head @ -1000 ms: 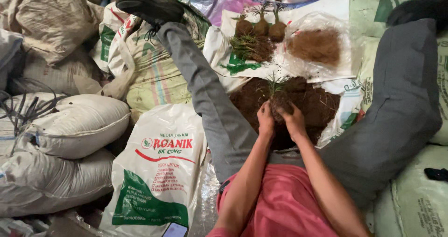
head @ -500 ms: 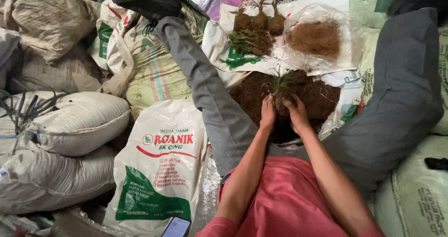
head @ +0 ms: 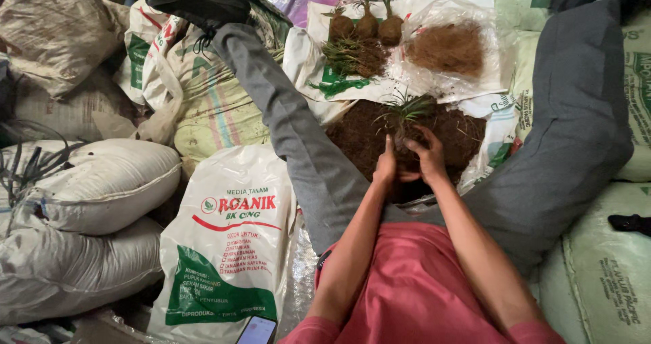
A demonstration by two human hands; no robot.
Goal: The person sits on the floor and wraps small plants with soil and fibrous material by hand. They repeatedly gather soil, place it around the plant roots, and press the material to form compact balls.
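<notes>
Sacks and spread plastic sheeting cover the whole floor as seen from the head camera, with no bare ground visible. Between the person's outstretched legs in grey trousers a heap of dark brown potting soil is spread on a sheet. At the near edge of that heap a small grass-like seedling is held upright, its green blades rising above the fingers. The left hand is cupped against the left side of the root clump, fingers curled round it, and the right hand is closed over the right side, so that the clump itself is mostly hidden between the two palms. Both hands are pressed together around it and touch the soil.

Beyond the heap, three finished root balls with short green tops are lined up side by side, and a loose bundle of bare seedlings lies just before them. To their right a clear plastic bag of reddish-brown fibre is laid open. A black shoe is seen at the end of the left leg, resting on a striped sack. On the left a white and green printed bag stands against the leg, with plump white sacks stacked beside it. A phone is partly visible at the bottom edge.
</notes>
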